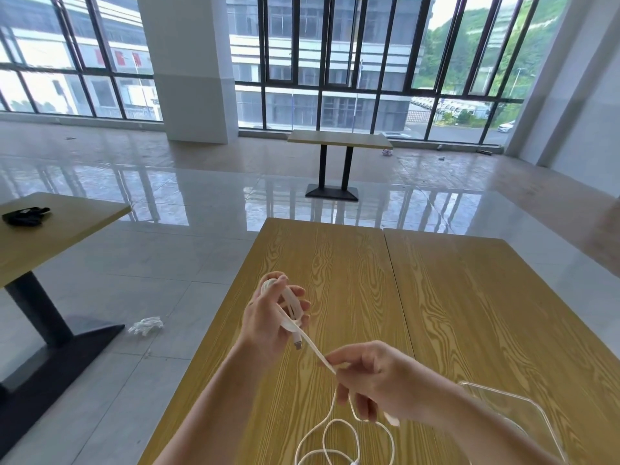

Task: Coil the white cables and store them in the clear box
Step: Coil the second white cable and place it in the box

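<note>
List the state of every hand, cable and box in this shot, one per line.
left hand: holds wound loops of white cable
right hand: pinches the taut cable strand
white cable: partly coiled, tail loose on the table
clear box: open, no cable inside

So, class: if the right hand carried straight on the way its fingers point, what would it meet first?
Probably the left hand with its coiled white cable: the right hand points up-left along the taut strand; depth is uncertain.

Left of the fingers, a black object [26, 216], perhaps a pouch, lies on another surface [60, 236]; crumpled white plastic [146, 325] sits on the floor [167, 203]. Beyond them stands a small table [339, 139].
</note>
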`<act>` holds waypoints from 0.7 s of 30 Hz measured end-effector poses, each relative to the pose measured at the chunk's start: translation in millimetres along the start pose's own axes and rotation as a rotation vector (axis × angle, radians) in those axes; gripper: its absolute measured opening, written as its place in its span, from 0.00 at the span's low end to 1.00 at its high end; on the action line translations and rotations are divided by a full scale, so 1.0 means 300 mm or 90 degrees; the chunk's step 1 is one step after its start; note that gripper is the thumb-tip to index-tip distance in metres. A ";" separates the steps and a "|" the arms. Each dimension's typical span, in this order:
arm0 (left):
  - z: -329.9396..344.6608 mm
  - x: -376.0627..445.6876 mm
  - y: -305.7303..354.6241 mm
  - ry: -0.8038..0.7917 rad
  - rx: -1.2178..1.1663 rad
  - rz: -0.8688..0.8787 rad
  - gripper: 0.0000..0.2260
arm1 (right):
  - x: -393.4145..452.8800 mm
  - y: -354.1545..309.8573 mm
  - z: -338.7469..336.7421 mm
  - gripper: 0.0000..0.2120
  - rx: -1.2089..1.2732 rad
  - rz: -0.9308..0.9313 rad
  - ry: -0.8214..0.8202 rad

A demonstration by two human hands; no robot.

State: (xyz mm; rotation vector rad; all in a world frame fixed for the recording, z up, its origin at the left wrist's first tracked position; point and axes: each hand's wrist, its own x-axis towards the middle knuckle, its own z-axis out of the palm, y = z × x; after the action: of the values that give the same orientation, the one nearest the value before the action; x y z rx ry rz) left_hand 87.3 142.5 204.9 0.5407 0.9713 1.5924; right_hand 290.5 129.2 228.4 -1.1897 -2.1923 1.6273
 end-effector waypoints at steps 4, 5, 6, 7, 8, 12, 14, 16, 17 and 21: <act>-0.022 0.015 0.028 0.005 -0.087 -0.011 0.04 | -0.031 0.039 -0.055 0.13 -0.027 0.098 -0.075; -0.023 0.011 0.031 -0.005 -0.101 -0.015 0.03 | -0.033 0.050 -0.067 0.12 -0.015 0.119 -0.075; -0.021 0.005 0.032 -0.023 -0.110 -0.020 0.02 | -0.032 0.062 -0.077 0.10 -0.003 0.137 -0.061; -0.016 -0.002 0.032 -0.041 -0.117 -0.026 0.02 | -0.028 0.074 -0.086 0.08 0.006 0.149 -0.034; -0.009 -0.011 0.031 -0.060 -0.122 -0.033 0.02 | -0.023 0.086 -0.094 0.06 0.019 0.154 0.004; 0.024 -0.041 0.021 -0.103 -0.128 -0.062 0.05 | 0.000 0.117 -0.120 0.03 0.161 0.144 0.162; 0.042 -0.058 0.017 -0.121 -0.115 -0.068 0.07 | 0.009 0.119 -0.124 0.06 0.298 0.134 0.234; 0.055 -0.070 0.008 -0.142 -0.101 -0.070 0.07 | 0.023 0.124 -0.122 0.08 0.464 0.115 0.300; 0.060 -0.073 0.000 -0.151 -0.096 -0.072 0.07 | 0.030 0.127 -0.118 0.09 0.539 0.104 0.327; 0.076 -0.074 -0.031 -0.163 -0.070 -0.084 0.08 | 0.055 0.132 -0.086 0.08 0.648 0.093 0.388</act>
State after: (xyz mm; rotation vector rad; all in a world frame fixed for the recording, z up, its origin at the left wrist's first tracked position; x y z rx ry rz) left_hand 116.1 128.5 213.2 0.5762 0.7090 1.4100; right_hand 313.3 162.9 199.2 -1.2391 -0.7356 1.7288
